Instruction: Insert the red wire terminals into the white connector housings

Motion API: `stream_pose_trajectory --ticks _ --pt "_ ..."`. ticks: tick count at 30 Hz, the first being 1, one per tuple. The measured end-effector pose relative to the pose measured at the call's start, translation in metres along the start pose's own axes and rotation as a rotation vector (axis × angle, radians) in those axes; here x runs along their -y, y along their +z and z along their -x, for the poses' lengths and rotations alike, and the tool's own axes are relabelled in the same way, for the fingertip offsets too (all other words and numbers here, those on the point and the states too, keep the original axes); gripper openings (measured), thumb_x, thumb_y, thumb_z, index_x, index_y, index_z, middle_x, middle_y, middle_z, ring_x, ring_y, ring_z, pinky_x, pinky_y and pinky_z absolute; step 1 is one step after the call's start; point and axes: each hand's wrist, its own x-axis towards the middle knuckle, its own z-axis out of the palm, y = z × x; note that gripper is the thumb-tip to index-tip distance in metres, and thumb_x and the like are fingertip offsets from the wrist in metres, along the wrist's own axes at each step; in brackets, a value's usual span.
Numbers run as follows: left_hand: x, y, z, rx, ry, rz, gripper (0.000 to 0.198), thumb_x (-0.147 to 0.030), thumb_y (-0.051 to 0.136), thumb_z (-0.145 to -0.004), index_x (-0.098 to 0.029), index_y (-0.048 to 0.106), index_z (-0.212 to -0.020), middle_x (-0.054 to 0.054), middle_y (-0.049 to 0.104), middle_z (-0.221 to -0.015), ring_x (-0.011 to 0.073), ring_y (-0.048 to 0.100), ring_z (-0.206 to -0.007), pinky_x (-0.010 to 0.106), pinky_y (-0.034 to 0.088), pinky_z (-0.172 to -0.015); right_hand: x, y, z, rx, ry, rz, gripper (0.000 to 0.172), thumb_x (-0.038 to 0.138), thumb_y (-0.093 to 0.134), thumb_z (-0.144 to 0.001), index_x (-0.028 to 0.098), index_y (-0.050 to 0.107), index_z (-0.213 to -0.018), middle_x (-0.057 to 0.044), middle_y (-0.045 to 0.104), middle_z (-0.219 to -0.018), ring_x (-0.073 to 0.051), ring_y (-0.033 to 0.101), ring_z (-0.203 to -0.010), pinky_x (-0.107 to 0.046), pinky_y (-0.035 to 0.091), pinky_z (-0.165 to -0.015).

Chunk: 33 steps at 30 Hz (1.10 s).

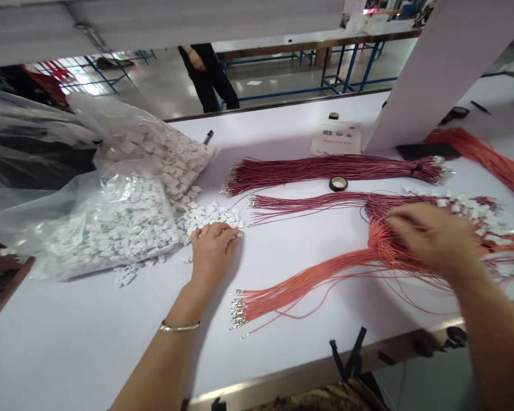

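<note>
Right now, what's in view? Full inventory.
bags: at least two, clear, left
loose pieces: many, white, beside bags
wire bundles: two, dark red, centre
other bundles: two, orange, front and far right
tape roll: one, black, between dark bundles
marker: one, black, behind bags
notebook: one, whitish, far side
table: one, white, beneath
post: one, pale, right
person: one, dark trousers, background
bracelet: one, silver, left wrist
left hand: one, at white pieces
right hand: one, blurred, over wires

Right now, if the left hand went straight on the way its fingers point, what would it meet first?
Most likely the loose pile of small white pieces, right in front of the left hand. From this one view, I cannot tell whether they already touch.
</note>
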Motion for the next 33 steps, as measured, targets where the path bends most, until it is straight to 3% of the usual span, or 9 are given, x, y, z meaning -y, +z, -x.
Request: stream_pose_trajectory --ticks 3,6,9,14,17,22,25,28,33 --pt "0.001 -0.004 0.001 -0.088 0.011 0.055 0.014 -0.029 0.060 -0.089 -0.021 0.072 -0.089 0.010 0.072 -0.095 0.0271 0.062 -0.089 0.044 0.041 -0.084 0.060 0.044 -0.013 0.316 -0.351 -0.041 0.020 0.016 0.052 -0.093 0.020 0.065 -0.077 -0.003 0.068 -0.075 -0.018 0.060 -0.073 -0.035 0.039 -0.076" --pt "-0.005 -0.011 0.002 -0.160 -0.015 0.186 0.013 -0.030 0.062 -0.087 -0.021 0.069 -0.094 0.009 0.072 -0.096 0.0244 0.064 -0.090 0.038 0.046 -0.084 0.100 0.069 -0.020 0.556 -0.513 0.076 0.021 0.006 0.055 -0.086 0.017 0.063 -0.071 -0.004 0.065 -0.072 -0.017 0.056 -0.070 -0.038 0.035 -0.080" --pt "-0.015 -0.018 0.003 -0.178 -0.058 0.298 0.014 -0.029 0.063 -0.087 -0.020 0.067 -0.097 0.005 0.071 -0.087 0.0187 0.065 -0.077 0.031 0.049 -0.076 0.116 0.073 -0.022 0.616 -0.616 0.179 0.020 0.002 0.055 -0.084 0.015 0.064 -0.070 -0.005 0.063 -0.071 -0.017 0.055 -0.068 -0.040 0.033 -0.081" --pt "-0.029 -0.019 0.003 -0.150 -0.121 0.384 0.014 -0.030 0.064 -0.087 -0.019 0.066 -0.095 0.001 0.068 -0.078 0.0151 0.063 -0.067 0.027 0.049 -0.070 0.117 0.076 -0.027 0.615 -0.734 0.204 0.018 0.002 0.055 -0.084 0.013 0.064 -0.073 -0.008 0.063 -0.072 -0.019 0.056 -0.069 -0.038 0.034 -0.077" --pt "-0.032 -0.017 0.004 -0.135 -0.118 0.417 0.014 -0.029 0.063 -0.087 -0.019 0.066 -0.096 0.001 0.066 -0.078 0.0148 0.062 -0.067 0.027 0.050 -0.071 0.109 0.083 -0.028 0.628 -0.590 0.097 0.015 0.005 0.056 -0.084 0.013 0.062 -0.073 -0.008 0.064 -0.072 -0.017 0.056 -0.068 -0.036 0.038 -0.075" --pt "-0.032 -0.018 0.004 -0.177 -0.115 0.423 0.017 -0.029 0.062 -0.088 -0.020 0.070 -0.099 0.004 0.068 -0.086 0.0158 0.062 -0.070 0.030 0.051 -0.074 0.083 0.078 -0.028 0.482 0.075 -0.505 0.007 0.013 0.055 -0.081 0.017 0.059 -0.076 -0.001 0.065 -0.072 -0.012 0.057 -0.065 -0.025 0.043 -0.065" --pt "-0.032 -0.021 0.002 -0.216 -0.152 0.444 0.015 -0.029 0.064 -0.088 -0.021 0.071 -0.098 0.004 0.068 -0.087 0.0155 0.061 -0.069 0.030 0.051 -0.074 0.079 0.070 -0.033 0.466 0.336 -0.836 0.004 0.019 0.054 -0.081 0.018 0.056 -0.078 0.001 0.063 -0.068 -0.011 0.057 -0.063 -0.023 0.045 -0.062" --pt "-0.033 -0.022 0.002 -0.230 -0.186 0.505 0.013 -0.028 0.066 -0.087 -0.020 0.071 -0.096 0.003 0.068 -0.084 0.0152 0.061 -0.070 0.029 0.051 -0.073 0.092 0.073 -0.044 0.469 0.379 -0.973 0.004 0.019 0.053 -0.082 0.018 0.054 -0.078 0.002 0.062 -0.068 -0.010 0.055 -0.061 -0.022 0.043 -0.059" --pt "-0.035 -0.018 0.006 -0.107 -0.300 0.711 0.013 -0.030 0.071 -0.083 -0.021 0.072 -0.092 0.002 0.068 -0.084 0.0149 0.062 -0.070 0.027 0.050 -0.067 0.128 0.098 -0.067 0.530 0.208 -0.795 0.007 0.015 0.060 -0.083 0.018 0.060 -0.077 0.007 0.054 -0.060 -0.008 0.046 -0.056 -0.020 0.034 -0.058"
